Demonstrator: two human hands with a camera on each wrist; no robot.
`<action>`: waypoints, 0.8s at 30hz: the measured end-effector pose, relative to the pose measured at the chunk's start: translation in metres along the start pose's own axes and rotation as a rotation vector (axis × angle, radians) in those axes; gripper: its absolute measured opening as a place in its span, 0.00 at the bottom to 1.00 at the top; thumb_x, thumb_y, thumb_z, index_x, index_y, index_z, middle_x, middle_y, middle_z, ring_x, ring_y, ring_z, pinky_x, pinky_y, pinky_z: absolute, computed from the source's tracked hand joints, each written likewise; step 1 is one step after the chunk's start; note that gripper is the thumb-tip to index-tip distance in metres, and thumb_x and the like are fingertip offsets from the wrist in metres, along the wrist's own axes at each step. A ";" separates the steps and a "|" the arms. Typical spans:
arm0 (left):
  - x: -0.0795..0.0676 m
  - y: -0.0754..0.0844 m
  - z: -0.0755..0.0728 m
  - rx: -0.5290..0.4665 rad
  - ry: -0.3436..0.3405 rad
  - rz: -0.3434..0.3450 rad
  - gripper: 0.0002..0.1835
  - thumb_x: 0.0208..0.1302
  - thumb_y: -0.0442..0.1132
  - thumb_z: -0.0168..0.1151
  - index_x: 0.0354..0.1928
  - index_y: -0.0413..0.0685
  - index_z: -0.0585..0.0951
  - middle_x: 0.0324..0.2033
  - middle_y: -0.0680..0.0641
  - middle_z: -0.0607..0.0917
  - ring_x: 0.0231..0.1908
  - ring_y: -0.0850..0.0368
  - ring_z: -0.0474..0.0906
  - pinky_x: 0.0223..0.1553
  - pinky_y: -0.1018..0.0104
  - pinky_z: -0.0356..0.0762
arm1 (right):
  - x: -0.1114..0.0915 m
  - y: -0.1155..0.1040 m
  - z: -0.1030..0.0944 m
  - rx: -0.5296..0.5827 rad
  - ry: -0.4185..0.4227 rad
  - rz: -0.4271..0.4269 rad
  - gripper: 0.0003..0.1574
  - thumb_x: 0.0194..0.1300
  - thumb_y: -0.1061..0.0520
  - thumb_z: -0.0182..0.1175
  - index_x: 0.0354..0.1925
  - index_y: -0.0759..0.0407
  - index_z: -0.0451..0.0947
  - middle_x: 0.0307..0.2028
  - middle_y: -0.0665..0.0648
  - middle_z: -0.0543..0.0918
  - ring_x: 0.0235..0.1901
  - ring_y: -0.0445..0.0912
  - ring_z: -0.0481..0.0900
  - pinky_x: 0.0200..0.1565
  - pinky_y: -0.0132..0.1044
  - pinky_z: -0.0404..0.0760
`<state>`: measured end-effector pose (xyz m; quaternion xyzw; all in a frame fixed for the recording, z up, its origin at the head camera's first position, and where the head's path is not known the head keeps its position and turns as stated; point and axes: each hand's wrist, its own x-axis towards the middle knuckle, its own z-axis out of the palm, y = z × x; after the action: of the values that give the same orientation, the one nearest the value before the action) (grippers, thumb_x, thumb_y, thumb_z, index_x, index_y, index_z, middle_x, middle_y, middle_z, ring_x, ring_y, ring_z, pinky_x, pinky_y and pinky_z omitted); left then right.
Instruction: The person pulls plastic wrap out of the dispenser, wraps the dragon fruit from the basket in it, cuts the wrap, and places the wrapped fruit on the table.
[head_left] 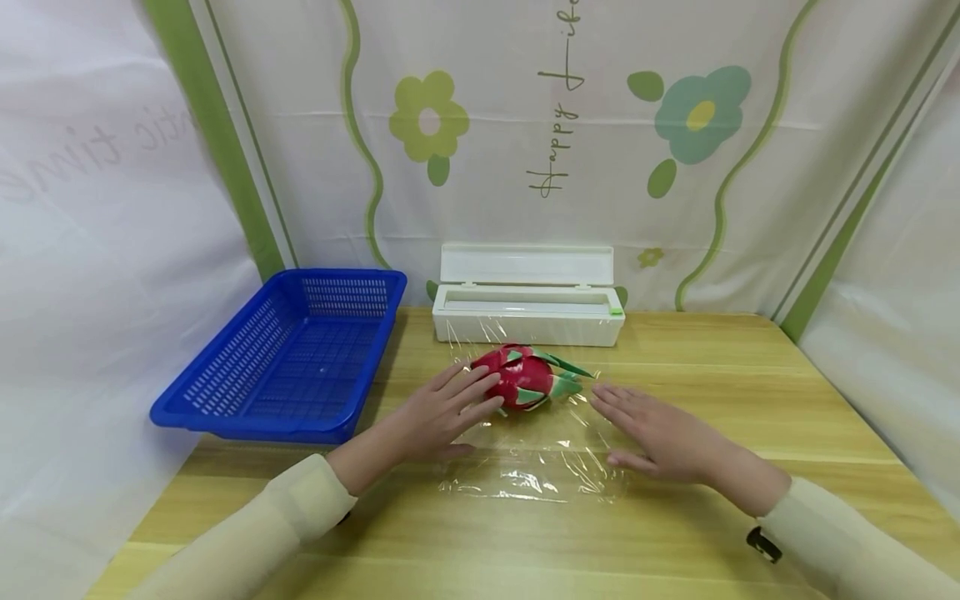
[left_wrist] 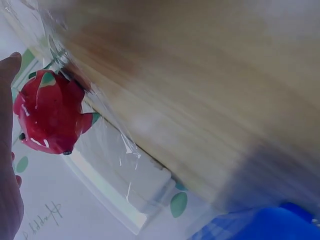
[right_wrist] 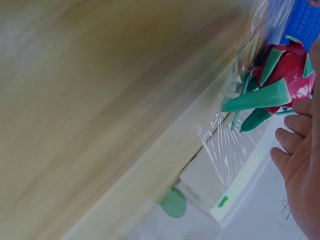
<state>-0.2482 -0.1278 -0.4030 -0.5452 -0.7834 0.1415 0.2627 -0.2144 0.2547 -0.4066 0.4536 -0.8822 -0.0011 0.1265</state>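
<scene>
A red dragon fruit (head_left: 522, 377) with green leaf tips lies on a sheet of clear plastic wrap (head_left: 517, 467) spread over the table. My left hand (head_left: 442, 414), fingers extended, is at the fruit's left side, its fingertips overlapping the red skin in the head view. To the right, my right hand (head_left: 656, 433) hovers with straight fingers near the wrap's right edge, close to the leaf tips. In the left wrist view the fruit (left_wrist: 52, 112) shows its rounded end; in the right wrist view its long green leaves (right_wrist: 260, 97) point toward the camera.
Behind the fruit stands a white wrap dispenser box (head_left: 528, 328) with its lid raised. A blue plastic basket (head_left: 277, 425) sits at the left on the wooden table (head_left: 750, 383). A printed curtain (head_left: 510, 208) hangs along the back and sides.
</scene>
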 end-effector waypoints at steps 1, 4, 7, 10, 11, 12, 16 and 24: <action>-0.002 0.001 -0.001 -0.006 0.001 0.000 0.44 0.56 0.66 0.63 0.69 0.48 0.67 0.69 0.39 0.65 0.70 0.42 0.54 0.67 0.46 0.54 | 0.000 -0.001 0.000 0.000 0.008 -0.010 0.52 0.64 0.39 0.62 0.73 0.63 0.55 0.72 0.63 0.57 0.68 0.59 0.60 0.64 0.53 0.63; -0.009 0.003 -0.003 -0.025 -0.006 0.002 0.43 0.57 0.64 0.63 0.69 0.47 0.67 0.69 0.38 0.64 0.70 0.41 0.55 0.67 0.46 0.54 | 0.000 -0.005 0.001 0.000 0.020 -0.029 0.51 0.63 0.40 0.63 0.73 0.64 0.56 0.72 0.62 0.57 0.68 0.59 0.60 0.64 0.52 0.63; -0.015 0.005 -0.002 -0.037 0.003 0.011 0.42 0.58 0.63 0.63 0.68 0.45 0.68 0.69 0.38 0.64 0.69 0.41 0.57 0.68 0.47 0.52 | 0.001 -0.007 0.002 -0.002 0.034 -0.052 0.50 0.64 0.39 0.62 0.72 0.65 0.57 0.72 0.63 0.58 0.68 0.59 0.61 0.65 0.51 0.63; -0.020 0.005 0.000 -0.055 0.001 0.013 0.42 0.59 0.65 0.62 0.68 0.44 0.69 0.69 0.37 0.65 0.69 0.41 0.57 0.68 0.47 0.51 | 0.001 -0.010 0.002 -0.001 0.047 -0.071 0.50 0.64 0.39 0.62 0.72 0.64 0.57 0.71 0.63 0.59 0.68 0.58 0.61 0.68 0.45 0.56; -0.022 0.005 0.000 -0.063 0.004 0.015 0.42 0.59 0.65 0.61 0.67 0.44 0.69 0.68 0.37 0.65 0.69 0.41 0.58 0.68 0.47 0.52 | 0.001 -0.011 0.002 0.003 0.052 -0.078 0.50 0.63 0.39 0.62 0.71 0.65 0.58 0.71 0.63 0.60 0.68 0.58 0.61 0.69 0.44 0.54; -0.024 0.005 0.000 -0.067 0.001 0.017 0.42 0.59 0.65 0.61 0.67 0.44 0.69 0.68 0.37 0.65 0.69 0.41 0.58 0.68 0.46 0.53 | 0.002 -0.012 0.003 0.002 0.058 -0.086 0.50 0.63 0.39 0.63 0.71 0.66 0.59 0.70 0.63 0.61 0.67 0.58 0.62 0.69 0.43 0.54; -0.030 0.007 -0.001 -0.090 0.001 0.027 0.42 0.60 0.65 0.60 0.66 0.42 0.70 0.67 0.37 0.67 0.68 0.41 0.60 0.67 0.46 0.56 | 0.002 -0.016 0.004 -0.003 0.060 -0.108 0.49 0.61 0.39 0.64 0.69 0.67 0.62 0.70 0.64 0.62 0.66 0.59 0.63 0.65 0.49 0.63; -0.042 0.014 -0.006 -0.170 -0.117 0.025 0.40 0.65 0.64 0.56 0.68 0.41 0.68 0.69 0.40 0.66 0.69 0.45 0.59 0.68 0.48 0.54 | -0.002 -0.024 0.009 0.007 0.041 -0.159 0.43 0.66 0.39 0.60 0.67 0.66 0.66 0.66 0.64 0.68 0.64 0.58 0.68 0.58 0.53 0.71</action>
<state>-0.2223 -0.1624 -0.4164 -0.5659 -0.7998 0.1094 0.1676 -0.1962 0.2415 -0.4184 0.5225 -0.8406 0.0011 0.1427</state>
